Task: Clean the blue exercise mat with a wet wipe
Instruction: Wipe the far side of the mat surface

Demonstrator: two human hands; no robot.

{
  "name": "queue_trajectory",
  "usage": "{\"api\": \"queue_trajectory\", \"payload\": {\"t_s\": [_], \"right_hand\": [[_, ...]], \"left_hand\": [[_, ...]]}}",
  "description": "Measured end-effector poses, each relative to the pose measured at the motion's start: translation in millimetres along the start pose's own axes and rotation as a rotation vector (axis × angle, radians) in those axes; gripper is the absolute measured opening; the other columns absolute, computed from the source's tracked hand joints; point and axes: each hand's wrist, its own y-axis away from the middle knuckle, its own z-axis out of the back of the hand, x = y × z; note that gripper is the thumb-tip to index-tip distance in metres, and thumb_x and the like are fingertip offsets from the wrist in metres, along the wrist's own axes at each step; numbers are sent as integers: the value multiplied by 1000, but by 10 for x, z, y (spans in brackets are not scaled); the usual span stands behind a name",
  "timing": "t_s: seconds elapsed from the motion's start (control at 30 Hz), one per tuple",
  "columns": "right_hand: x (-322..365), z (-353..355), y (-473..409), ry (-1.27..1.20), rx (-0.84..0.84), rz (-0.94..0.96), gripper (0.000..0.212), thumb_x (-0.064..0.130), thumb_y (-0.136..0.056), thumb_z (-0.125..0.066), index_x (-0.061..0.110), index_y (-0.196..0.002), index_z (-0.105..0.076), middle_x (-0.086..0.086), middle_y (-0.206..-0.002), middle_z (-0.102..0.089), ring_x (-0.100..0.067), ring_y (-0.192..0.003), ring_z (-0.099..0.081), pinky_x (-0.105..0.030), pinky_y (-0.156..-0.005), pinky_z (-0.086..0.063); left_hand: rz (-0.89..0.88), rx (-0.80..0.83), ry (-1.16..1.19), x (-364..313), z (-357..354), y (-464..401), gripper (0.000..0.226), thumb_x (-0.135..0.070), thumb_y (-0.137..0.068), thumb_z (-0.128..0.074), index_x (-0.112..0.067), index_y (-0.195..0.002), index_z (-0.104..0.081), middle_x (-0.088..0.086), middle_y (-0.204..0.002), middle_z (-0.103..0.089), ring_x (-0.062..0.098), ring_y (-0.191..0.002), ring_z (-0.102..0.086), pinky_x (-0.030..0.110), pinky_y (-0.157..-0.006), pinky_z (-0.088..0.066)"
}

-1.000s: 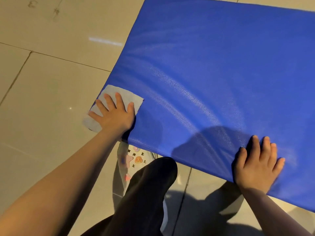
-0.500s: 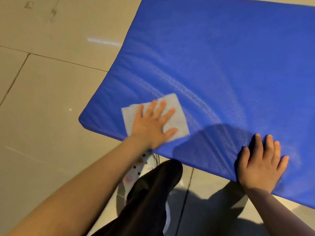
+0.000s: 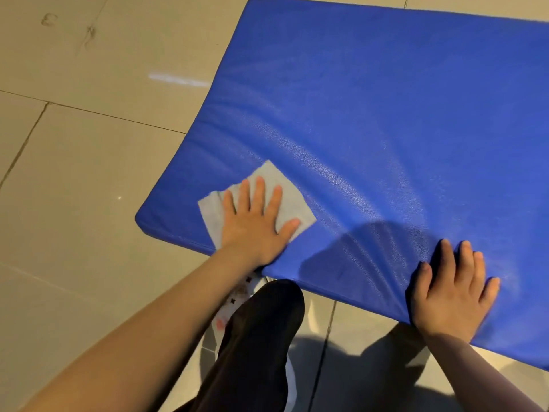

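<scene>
Where visible, contents as follows.
Floor [image 3: 89,162]: beige glossy tiles with dark grout lines, faint scuff marks at upper left.
Blue exercise mat [image 3: 386,129]: thick padded slab, lying over the tiles, right side cut off by the frame edge; creases run towards its near edge.
Dark trouser leg [image 3: 258,346]: below the near edge; a patterned item beside it is mostly hidden and unclear.
Right hand [image 3: 454,295]: flat on the near edge, fingers straight, grip holding nothing.
Left hand [image 3: 255,224]: flat, fingers spread, pressing the wipe.
Wet wipe [image 3: 285,200]: white sheet near the mat's near-left corner, partly covered.
</scene>
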Motion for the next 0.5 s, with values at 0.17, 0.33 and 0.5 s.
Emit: {"api": "queue_trajectory", "payload": {"t_s": [0.17,0.33,0.5], "right_hand": [[2,5,3,13,14,0,59,44,-97,-25,10,-142,-44,-17,-154,-34,-36,-144,-25,-58,-116,-11],[-13,15,-1,11,24,4,60,44,-97,-25,9,-142,-45,-17,-153,-34,-37,-144,-26,-58,-115,-12],[-9,16,-2,9,28,5,59,43,-97,-26,9,-141,-45,-18,-153,-35,-37,-143,-26,-58,-115,-13]], "left_hand": [[-512,-48,-124,-660,-345,317,74,-67,-94,-13,-30,-158,-18,9,-166,-6,36,-152,-5,59,-116,8],[-448,-58,-139,-356,-206,22,66,-68,-93,0,-44,-154,4,-10,-162,18,24,-152,13,53,-119,9],[128,-70,106,782,47,-219,65,-65,-98,-14,-42,-156,6,-7,-164,17,21,-152,13,48,-121,5]]}}
